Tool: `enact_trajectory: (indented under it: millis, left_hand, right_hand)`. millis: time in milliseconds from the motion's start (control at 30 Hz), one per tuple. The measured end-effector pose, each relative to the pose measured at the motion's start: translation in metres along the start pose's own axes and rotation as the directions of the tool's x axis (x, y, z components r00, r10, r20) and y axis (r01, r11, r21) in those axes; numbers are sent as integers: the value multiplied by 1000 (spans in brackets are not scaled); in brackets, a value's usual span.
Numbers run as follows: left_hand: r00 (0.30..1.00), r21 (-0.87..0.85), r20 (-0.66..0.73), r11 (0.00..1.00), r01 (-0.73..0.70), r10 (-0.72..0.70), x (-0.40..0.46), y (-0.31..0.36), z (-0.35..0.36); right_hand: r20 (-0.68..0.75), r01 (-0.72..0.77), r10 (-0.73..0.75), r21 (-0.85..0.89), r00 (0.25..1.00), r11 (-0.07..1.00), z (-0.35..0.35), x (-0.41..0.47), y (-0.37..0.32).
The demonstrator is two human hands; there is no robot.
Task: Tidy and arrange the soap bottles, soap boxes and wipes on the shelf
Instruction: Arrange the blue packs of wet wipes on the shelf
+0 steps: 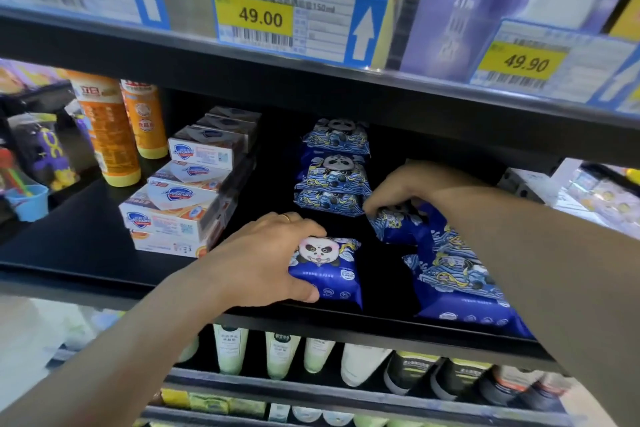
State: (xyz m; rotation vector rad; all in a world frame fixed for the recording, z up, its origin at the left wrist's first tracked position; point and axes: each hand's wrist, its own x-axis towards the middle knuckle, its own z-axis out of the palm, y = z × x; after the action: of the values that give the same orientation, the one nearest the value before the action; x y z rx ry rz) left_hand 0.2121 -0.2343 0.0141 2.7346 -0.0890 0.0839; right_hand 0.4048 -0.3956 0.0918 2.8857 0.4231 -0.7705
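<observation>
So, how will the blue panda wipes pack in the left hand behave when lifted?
The blue panda-printed soft plastic wipes pack probably flexes, since its film looks wrinkled. The glossy wrap may slip. Lying flat, it should not roll. The left hand grips its side.

I faced black store shelving point(86, 239); yellow price tags point(259, 15) lined the shelf edge above me, and pale tubes point(230, 350) stood below.
</observation>
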Motion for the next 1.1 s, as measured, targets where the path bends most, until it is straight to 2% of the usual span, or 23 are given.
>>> enact_trajectory:
  millis: [67,167,267,500,733,933,1100]
  left_hand:
    - [1000,-4,-5,1000,0,0,1,-3,1]
    - [1000,-18,-12,1000,0,0,4,-4,3]
    - [1000,-26,-19,1000,8,-9,8,-4,3]
    - [999,-25,-32,999,24,-24,33,-2,4]
    - [993,141,-120,990,22,-5,52,-3,6]
    - [965,73,-259,995,60,-39,53,-5,24]
    - [955,37,-295,998,54,-41,50,-8,27]
  right_hand:
    - [-6,2,-2,24,1000,1000,-2,-3,1]
    - [-19,-13,16,151,1000,988,-6,-5,6]
    - [-118,-12,40,233,992,972,-8,-12,11]
    - [-357,198,11,544,934,815,-12,-18,14]
    - [-558,344,-2,510,830,789,-8,-32,12]
    - [-543,438,-270,207,795,875,-9,-47,-12]
    - [-544,542,-414,93,730,835,-9,-25,-31]
